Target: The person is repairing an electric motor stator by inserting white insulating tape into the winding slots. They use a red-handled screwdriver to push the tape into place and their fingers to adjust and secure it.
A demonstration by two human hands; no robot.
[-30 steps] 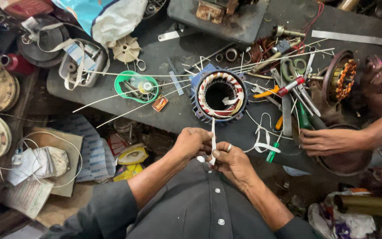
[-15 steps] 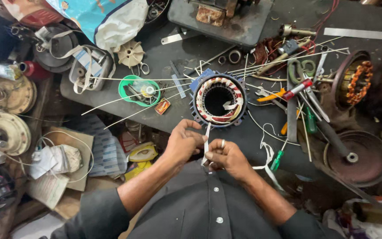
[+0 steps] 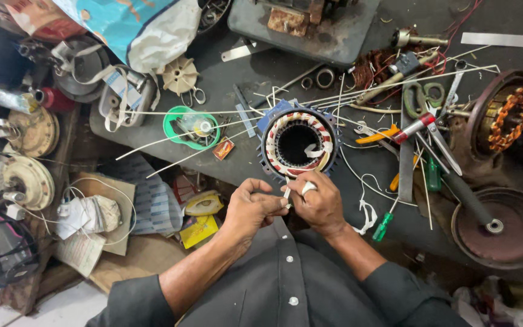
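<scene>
Nearest the body, both hands meet just off the near edge of the tabletop [image 3: 358, 42]. Left hand [image 3: 250, 204] has its fingers pinched closed on a thin white sleeve strip [image 3: 287, 192]; right hand [image 3: 321, 203] is curled shut around the same strip, a white loop showing over its forefinger. The strip runs up toward the motor stator [image 3: 298, 143], which sits flat on the tabletop just beyond the knuckles, close to the near edge, its bore facing up and its copper winding wrapped in red-and-white lacing.

Judged step: dressing or tying a lead at the stator's near side. The next move seems to call for steady tension on the strip and a short, fine feed toward the winding, not a reach.

Room: tight. The stator stands near the edge with little bare tabletop in front of it. To its left, a green tape ring [image 3: 187, 127] and long white rods fan toward the left end. To its right, loose white wire [image 3: 367, 212], a green-handled screwdriver [image 3: 385, 225] near the edge, scissors [image 3: 422, 95] and a red-handled tool [image 3: 411, 128] crowd the surface. A brown round motor cover [image 3: 503, 227] sits at the right near corner. Far side: a grey metal base [image 3: 310, 27]. Below the left edge, the floor is littered with paper and parts.
</scene>
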